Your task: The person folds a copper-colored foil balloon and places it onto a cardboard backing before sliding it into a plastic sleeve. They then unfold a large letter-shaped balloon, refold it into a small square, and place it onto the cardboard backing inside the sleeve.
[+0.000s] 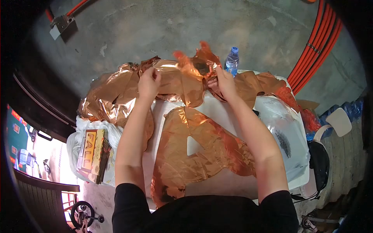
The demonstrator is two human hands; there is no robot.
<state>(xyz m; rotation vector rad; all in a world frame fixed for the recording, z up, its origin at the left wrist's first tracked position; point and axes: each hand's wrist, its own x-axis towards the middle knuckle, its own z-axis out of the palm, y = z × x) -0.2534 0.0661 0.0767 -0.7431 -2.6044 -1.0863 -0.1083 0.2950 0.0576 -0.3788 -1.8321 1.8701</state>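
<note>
Deflated copper-coloured foil balloons lie over a white table. My left hand (150, 83) is closed at the foil strip (171, 82) near the far edge, its fingers curled against the copper sheet. My right hand (223, 82) pinches a crumpled piece of foil (202, 64), whose reddish upper tips are blurred. Nearer to me a flat letter-A-shaped foil balloon (198, 155) with a triangular hole lies between my forearms. More wrinkled foil (108, 95) is heaped at the left, and another foil piece (248, 87) lies right of my right hand.
A water bottle (232, 62) with a blue cap stands at the far edge. On the left, a box (93, 155) rests on a white plastic bag (77, 132). At the right lie a clear plastic bag (285, 136) and red plastic (309, 118). A concrete wall rises behind.
</note>
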